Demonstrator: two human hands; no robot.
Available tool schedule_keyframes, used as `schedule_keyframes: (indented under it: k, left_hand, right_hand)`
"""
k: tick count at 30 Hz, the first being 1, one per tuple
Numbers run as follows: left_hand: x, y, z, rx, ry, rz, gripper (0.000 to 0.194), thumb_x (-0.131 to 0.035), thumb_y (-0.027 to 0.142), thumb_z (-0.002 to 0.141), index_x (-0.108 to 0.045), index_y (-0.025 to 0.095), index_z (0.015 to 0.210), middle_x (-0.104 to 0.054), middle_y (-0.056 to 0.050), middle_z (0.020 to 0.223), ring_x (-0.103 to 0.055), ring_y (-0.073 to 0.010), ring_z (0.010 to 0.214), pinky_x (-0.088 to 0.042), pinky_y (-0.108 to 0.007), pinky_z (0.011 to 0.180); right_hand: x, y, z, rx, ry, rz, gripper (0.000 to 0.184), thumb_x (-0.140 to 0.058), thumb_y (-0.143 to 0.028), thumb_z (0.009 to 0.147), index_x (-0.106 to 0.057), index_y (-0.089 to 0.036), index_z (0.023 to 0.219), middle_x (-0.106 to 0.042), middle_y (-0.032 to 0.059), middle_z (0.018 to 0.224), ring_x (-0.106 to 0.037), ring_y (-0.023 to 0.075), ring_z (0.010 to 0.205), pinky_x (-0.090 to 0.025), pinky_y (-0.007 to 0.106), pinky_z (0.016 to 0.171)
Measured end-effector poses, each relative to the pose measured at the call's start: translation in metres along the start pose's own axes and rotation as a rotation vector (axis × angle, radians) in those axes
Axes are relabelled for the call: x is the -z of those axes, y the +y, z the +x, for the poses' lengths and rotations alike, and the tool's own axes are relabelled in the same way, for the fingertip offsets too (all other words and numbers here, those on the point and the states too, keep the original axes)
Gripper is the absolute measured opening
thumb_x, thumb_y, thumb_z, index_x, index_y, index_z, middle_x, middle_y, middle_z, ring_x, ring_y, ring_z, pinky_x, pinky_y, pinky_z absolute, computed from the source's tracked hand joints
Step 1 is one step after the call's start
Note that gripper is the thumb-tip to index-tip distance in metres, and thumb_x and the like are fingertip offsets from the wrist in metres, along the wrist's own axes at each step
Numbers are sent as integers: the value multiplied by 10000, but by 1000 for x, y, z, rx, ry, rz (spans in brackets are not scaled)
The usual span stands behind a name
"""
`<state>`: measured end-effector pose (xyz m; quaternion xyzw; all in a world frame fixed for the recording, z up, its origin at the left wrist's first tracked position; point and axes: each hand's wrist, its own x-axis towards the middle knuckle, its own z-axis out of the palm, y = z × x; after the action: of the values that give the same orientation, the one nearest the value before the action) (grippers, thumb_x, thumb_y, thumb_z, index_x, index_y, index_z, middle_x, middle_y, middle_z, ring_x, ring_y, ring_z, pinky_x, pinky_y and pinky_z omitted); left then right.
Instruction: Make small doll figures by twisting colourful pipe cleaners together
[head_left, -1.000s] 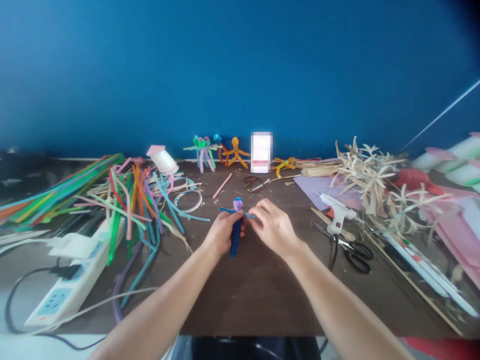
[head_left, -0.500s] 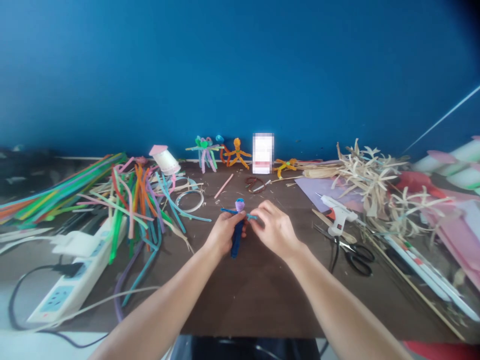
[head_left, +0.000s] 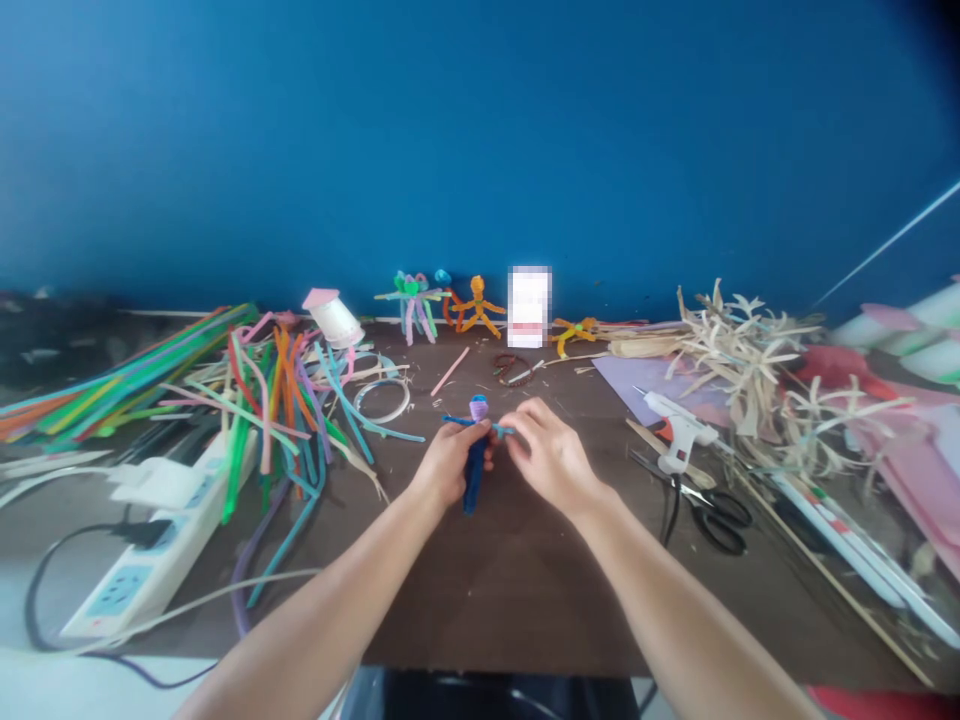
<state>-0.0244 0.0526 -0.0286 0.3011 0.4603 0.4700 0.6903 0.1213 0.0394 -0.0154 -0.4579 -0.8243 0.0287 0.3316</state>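
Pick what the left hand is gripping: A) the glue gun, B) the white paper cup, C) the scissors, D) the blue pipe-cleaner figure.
D. The left hand is closed around the blue pipe-cleaner figure, whose lower end sticks out below the fingers.

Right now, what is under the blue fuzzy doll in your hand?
The blue pipe-cleaner doll is held by the left hand over the dark brown tabletop. The doll and hand cover the wood right below them, so I can't see that spot or tell whether the doll's bottom touches it.
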Motion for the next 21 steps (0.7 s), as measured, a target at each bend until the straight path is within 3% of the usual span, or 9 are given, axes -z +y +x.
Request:
schedule_keyframes:
  k: [7,11,17,21]
  left_hand:
    - [-1,1,-2,47,-41,15,173,-634,258,643,-564,104,607,-537,4,515,-461,-67,414,-401,-177,377]
    - [-1,-2,-2,8,-58,30,191,-653,276,622,-565,107,639,-541,6,528,-461,-68,426,-410,-184,402]
    - [-5,-3,-7,-324,-22,280,200,-619,328,678,-549,144,645,-516,25,511,-468,-95,455,-395,-206,471]
    - [-3,4,-12,-550,-31,560,172,-568,298,732,-566,158,631,-514,16,551,-470,-111,521,-367,-200,515]
  right_hand:
    - [0,0,-1,47,17,-85,118,-469,-162,825,-582,-197,819,-529,38,803,-524,152,754,-404,236,645]
    - [-1,-2,-2,4,46,9,116,-470,-157,815,-580,-193,809,-546,34,794,-536,143,730,-408,230,641]
    - [-11,0,-1,-265,97,400,46,-517,-165,744,-554,-179,721,-556,9,691,-524,130,619,-419,231,585]
    - [-13,2,3,-490,-9,709,62,-554,-224,703,-560,-165,685,-531,-24,590,-481,107,532,-386,217,513]
